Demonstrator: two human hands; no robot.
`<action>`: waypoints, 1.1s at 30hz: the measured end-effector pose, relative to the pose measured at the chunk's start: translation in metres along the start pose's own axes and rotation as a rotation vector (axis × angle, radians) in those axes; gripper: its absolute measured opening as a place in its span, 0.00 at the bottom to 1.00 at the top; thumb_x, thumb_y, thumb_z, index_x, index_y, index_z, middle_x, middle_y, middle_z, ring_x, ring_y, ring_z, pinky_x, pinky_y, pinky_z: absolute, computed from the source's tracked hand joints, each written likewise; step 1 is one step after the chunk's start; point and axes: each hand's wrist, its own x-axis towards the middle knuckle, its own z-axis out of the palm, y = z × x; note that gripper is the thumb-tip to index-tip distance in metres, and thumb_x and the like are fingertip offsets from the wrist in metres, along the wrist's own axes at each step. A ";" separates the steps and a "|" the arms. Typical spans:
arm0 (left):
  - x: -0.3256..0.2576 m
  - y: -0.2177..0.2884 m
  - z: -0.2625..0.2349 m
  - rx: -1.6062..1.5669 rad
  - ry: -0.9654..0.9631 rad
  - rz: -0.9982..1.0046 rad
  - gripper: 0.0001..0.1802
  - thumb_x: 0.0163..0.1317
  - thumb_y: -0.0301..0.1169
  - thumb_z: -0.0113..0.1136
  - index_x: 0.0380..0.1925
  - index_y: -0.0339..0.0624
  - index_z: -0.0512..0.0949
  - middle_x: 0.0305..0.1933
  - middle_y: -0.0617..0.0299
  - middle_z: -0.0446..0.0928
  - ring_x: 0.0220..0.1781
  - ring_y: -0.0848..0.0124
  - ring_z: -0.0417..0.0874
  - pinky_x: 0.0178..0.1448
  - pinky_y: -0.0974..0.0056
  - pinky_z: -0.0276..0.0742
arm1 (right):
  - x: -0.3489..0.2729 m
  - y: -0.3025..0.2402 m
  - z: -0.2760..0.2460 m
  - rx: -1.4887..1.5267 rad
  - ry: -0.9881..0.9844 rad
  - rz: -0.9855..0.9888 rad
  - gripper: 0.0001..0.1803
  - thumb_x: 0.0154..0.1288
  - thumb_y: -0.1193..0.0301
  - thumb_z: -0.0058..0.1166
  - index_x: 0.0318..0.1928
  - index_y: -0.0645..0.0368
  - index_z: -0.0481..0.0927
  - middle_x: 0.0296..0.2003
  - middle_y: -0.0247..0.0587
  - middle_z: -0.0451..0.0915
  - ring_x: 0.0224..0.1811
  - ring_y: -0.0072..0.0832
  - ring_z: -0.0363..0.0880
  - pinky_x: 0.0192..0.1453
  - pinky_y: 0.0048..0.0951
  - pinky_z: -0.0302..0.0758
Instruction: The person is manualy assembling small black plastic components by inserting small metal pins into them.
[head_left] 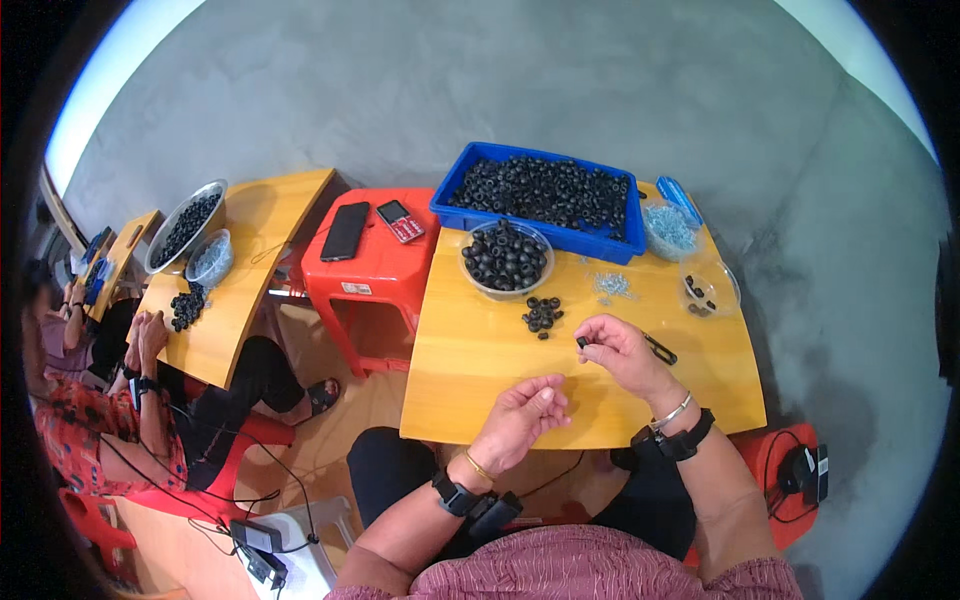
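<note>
Black in the head view, a small piece sits pinched in the right hand's fingertips above the yellow table. The left hand hovers near the front edge, fingers curled; I cannot tell whether it holds anything. Beyond lie loose black pieces and a blue tray.
</note>
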 end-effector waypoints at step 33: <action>0.009 0.005 -0.003 -0.139 -0.043 -0.016 0.34 0.62 0.26 0.43 0.62 0.48 0.36 0.44 0.49 0.69 0.42 0.64 0.74 0.50 0.60 0.71 | 0.050 0.011 0.011 -1.047 0.011 -0.167 0.13 0.50 0.77 0.49 0.39 0.60 0.70 0.36 0.50 0.73 0.42 0.45 0.71 0.45 0.38 0.68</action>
